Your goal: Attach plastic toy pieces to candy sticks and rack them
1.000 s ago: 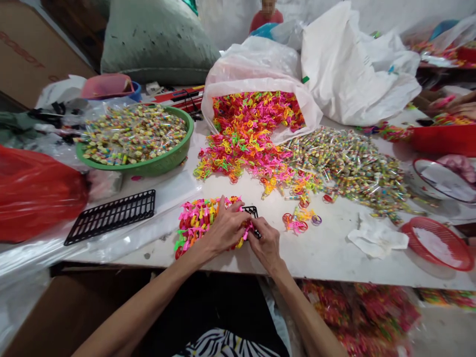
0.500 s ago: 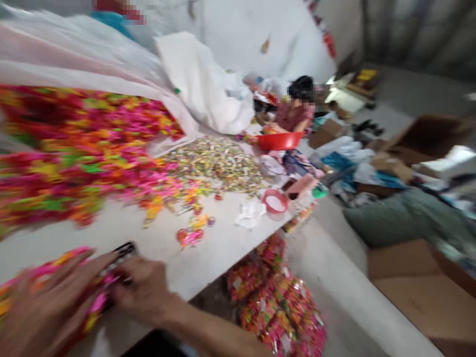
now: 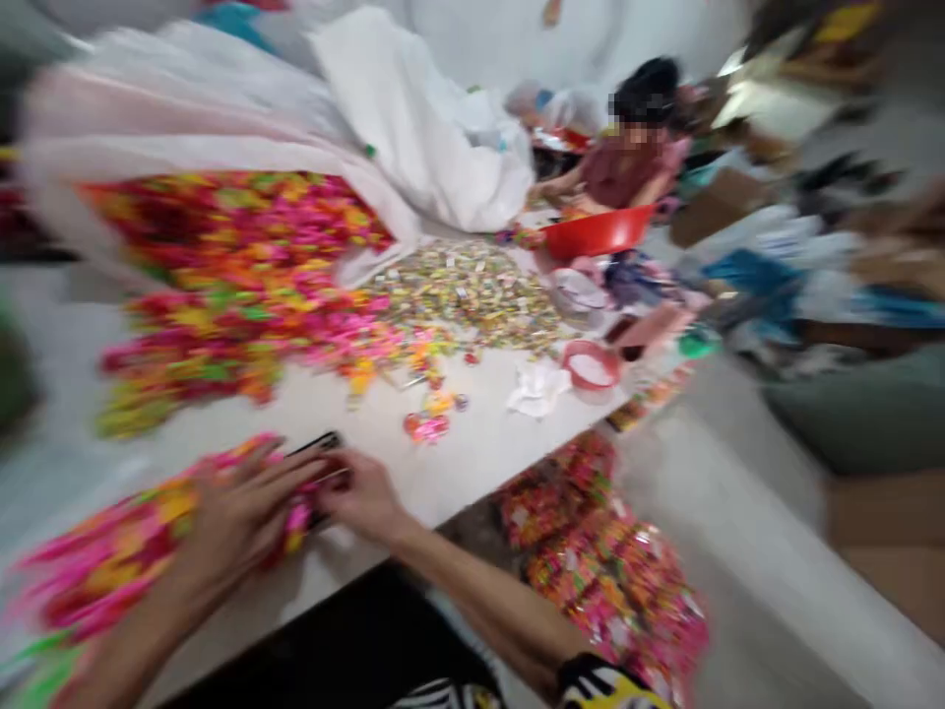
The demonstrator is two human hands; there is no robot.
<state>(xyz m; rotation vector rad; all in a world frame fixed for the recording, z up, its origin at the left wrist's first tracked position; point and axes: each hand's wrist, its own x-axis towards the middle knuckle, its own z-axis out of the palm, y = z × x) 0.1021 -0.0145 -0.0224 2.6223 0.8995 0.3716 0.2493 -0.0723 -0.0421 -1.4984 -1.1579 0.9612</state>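
My left hand point(image 3: 232, 512) lies over a heap of small bright plastic pieces point(image 3: 125, 542) in pink, orange, yellow and green, its fingers stretched forward. Just beyond its fingertips is a flat black object point(image 3: 319, 445), too blurred to identify. My right hand point(image 3: 365, 497) touches the near end of this object, fingers bent and pressed together. What they pinch is hidden. A few pink and yellow pieces show between the two hands.
A large white sack point(image 3: 236, 148) spills bright pieces point(image 3: 295, 330) onto the white table point(image 3: 465, 463). Beside them lies a heap of small wrapped bits point(image 3: 472, 295). A red basin point(image 3: 598, 231) stands before another person point(image 3: 627, 172). Filled clear bags point(image 3: 612, 581) lie below the table edge.
The view has swung left, so everything sits further right in the picture. Both hands stay at the black object and the bright pieces, and more of my forearms shows.
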